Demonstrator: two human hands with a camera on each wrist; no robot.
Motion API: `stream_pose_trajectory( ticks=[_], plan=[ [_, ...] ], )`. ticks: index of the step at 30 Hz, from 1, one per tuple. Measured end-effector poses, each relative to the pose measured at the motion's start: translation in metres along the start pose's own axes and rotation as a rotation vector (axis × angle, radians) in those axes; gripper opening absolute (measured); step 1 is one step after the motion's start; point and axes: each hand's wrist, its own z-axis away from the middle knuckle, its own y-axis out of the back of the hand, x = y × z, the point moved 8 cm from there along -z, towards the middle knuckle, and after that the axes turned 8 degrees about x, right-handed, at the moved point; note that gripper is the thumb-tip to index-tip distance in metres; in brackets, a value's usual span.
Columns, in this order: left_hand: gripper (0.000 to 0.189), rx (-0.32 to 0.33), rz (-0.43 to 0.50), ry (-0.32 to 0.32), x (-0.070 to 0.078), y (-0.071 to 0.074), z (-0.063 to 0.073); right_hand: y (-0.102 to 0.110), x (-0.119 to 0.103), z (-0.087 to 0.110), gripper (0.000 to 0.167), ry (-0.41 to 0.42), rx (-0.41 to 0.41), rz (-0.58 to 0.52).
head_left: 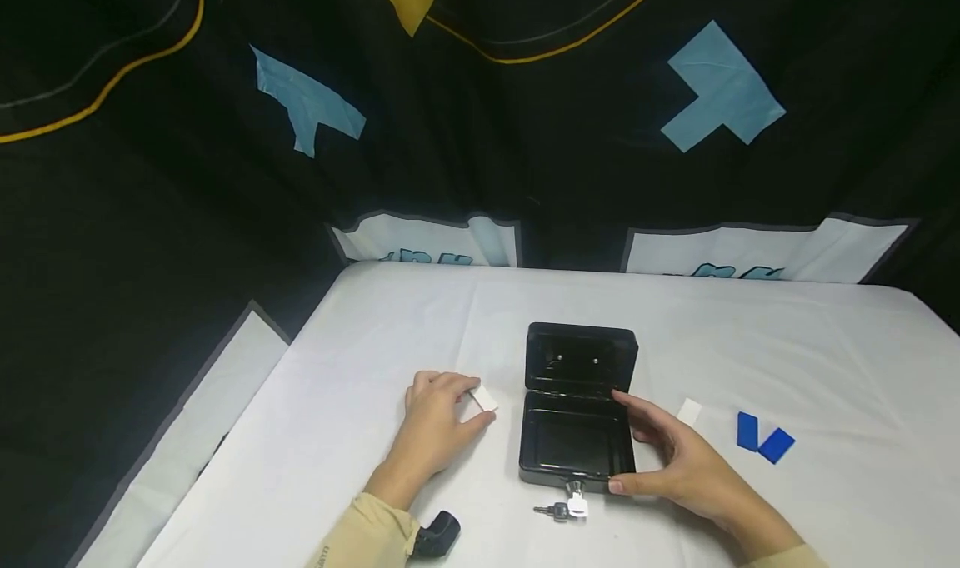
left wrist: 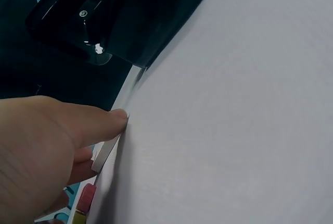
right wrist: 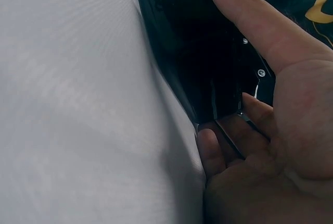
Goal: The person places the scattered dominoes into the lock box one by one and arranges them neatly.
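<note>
A black metal cash box stands on the white table with its lid raised. My right hand grips the box's right side, thumb at the front corner and fingers along the side toward the hinge. A key hangs with a silver tag from the lock at the box's front. To the left of the box, my left hand holds a small flat white block between thumb and fingers, low over the cloth. In the left wrist view, the thumb presses on the block's edge.
Right of the box lie a white piece and two blue tiles. A red piece and a yellow piece show beyond the left fingers. A black curtain with blue tape hangs behind the table.
</note>
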Motion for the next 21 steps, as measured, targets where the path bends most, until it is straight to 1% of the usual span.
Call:
stream_pose_trajectory(
  ticks=[3, 9, 11, 14, 16, 18, 20, 21],
  plan=[
    [0.045, 0.004, 0.014, -0.003, 0.002, 0.0, 0.0, 0.001, 0.0, 0.001, 0.099, -0.005, 0.0, -0.007],
    [0.047, 0.044, 0.037, -0.019, 0.007, 0.007, -0.002, 0.0, -0.001, 0.0, 0.1, -0.009, -0.005, -0.012],
    [0.047, 0.052, 0.068, -0.019, 0.009, 0.009, -0.003, 0.0, -0.001, 0.0, 0.1, -0.012, -0.004, -0.006],
    [0.045, 0.057, 0.143, -0.021, 0.012, 0.011, -0.004, 0.0, -0.001, 0.0, 0.1, -0.017, -0.007, -0.005],
    [0.045, 0.06, 0.207, -0.032, 0.019, 0.014, -0.005, 0.0, -0.001, 0.0, 0.1, -0.02, -0.009, -0.009],
    [0.045, 0.052, 0.263, -0.048, 0.028, 0.017, -0.005, 0.0, -0.001, 0.0, 0.1, -0.023, -0.012, -0.018],
    [0.045, 0.028, 0.302, -0.069, 0.041, 0.019, -0.006, 0.0, 0.0, 0.0, 0.1, -0.027, -0.01, -0.017],
    [0.045, 0.005, 0.317, -0.072, 0.047, 0.018, -0.005, 0.0, 0.0, 0.001, 0.1, -0.028, -0.009, -0.011]
  ],
)
